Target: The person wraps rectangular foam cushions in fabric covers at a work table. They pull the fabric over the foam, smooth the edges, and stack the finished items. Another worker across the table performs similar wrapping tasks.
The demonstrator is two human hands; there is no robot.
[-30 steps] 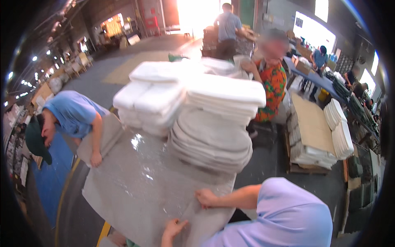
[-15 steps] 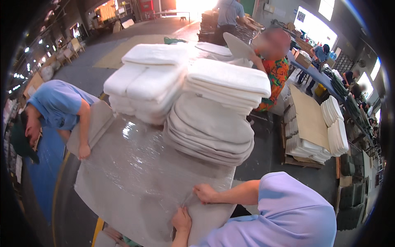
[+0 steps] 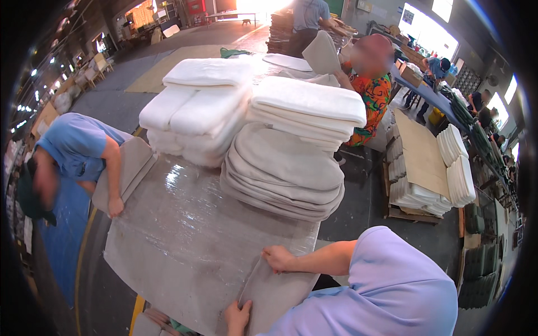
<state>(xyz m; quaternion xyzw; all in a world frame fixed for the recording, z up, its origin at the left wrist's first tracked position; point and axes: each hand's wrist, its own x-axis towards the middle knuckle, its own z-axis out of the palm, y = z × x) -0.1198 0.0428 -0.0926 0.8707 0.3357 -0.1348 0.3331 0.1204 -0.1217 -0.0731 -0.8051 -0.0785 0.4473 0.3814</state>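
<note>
Grey padded panel (image 3: pixel 280 294) lies at the near right of the table, its left edge lifted a little. At the far end of that edge, my right hand (image 3: pixel 278 260) is closed, pinching the material between thumb and fingers. Farther down the same edge, near the bottom of the view, my left hand (image 3: pixel 237 318) grips it with the thumb on top; its other fingers are partly hidden. Beneath lies a plastic-covered grey table surface (image 3: pixel 185 241). Just beyond my hands sits a stack of rounded grey pads (image 3: pixel 283 179).
Folded white padding (image 3: pixel 210 103) and more white pads (image 3: pixel 308 103) are piled behind. At the left, a co-worker in blue (image 3: pixel 78 145) bends beside grey panels (image 3: pixel 126 173). Across the table, a person in a patterned shirt (image 3: pixel 367 112) holds a grey pad (image 3: pixel 321 53). A loaded pallet (image 3: pixel 420 162) stands right.
My left hand has moved nearer and slightly left along the panel's edge, away from my right hand, which stays nearly in place. The person across has tilted the pad they hold.
</note>
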